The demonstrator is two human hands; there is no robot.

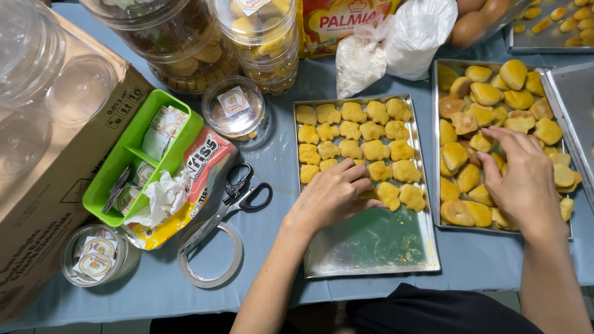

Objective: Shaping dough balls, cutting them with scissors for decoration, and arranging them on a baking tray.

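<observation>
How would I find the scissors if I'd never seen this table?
Start at the steel tray in the middle, where the left hand rests on rows of yellow cookies. Look just left of it on the blue cloth. The scissors lie there, their blades crossing a clear tape roll; they are the only thing with black loop handles.

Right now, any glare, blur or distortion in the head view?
Head view: mostly sharp, evenly lit; glare on the bare part of the middle tray and on the clear jars at the upper left; soft shadows under the left hand and right hand; slight wide-angle bending at the edges.
</observation>
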